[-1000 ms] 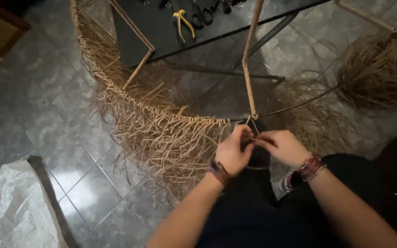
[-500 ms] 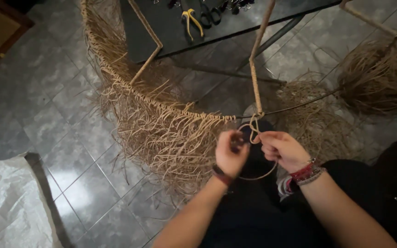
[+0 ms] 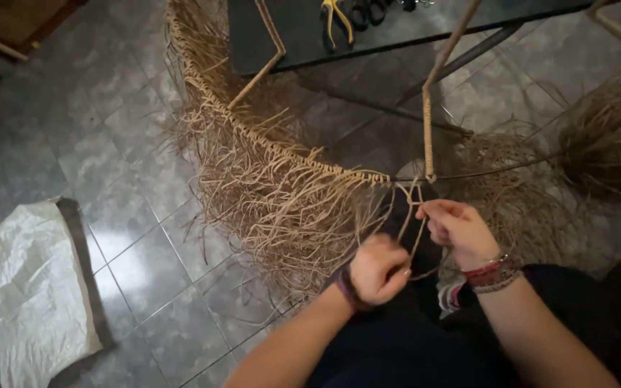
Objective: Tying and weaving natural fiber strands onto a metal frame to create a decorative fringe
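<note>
A round wire frame (image 3: pixel 267 140) carries a fringe of tan straw strands (image 3: pixel 274 201) knotted along its rim. Wrapped struts (image 3: pixel 426 108) rise from the rim. My left hand (image 3: pixel 379 269) is closed around straw strands and sits below the rim. My right hand (image 3: pixel 458 226) pinches a strand (image 3: pixel 411 197) that loops up to the rim near the strut's foot. Both wrists wear bracelets.
A loose bundle of straw (image 3: pixel 609 144) lies at the right. A dark table (image 3: pixel 368 32) behind the frame holds yellow-handled pliers (image 3: pixel 333 16) and scissors. A white sack (image 3: pixel 34 287) lies on the grey tiled floor at the left.
Both hands have come down and away from the rim, drawing the strand out. The left hand has dropped lowest and closed into a fist.
</note>
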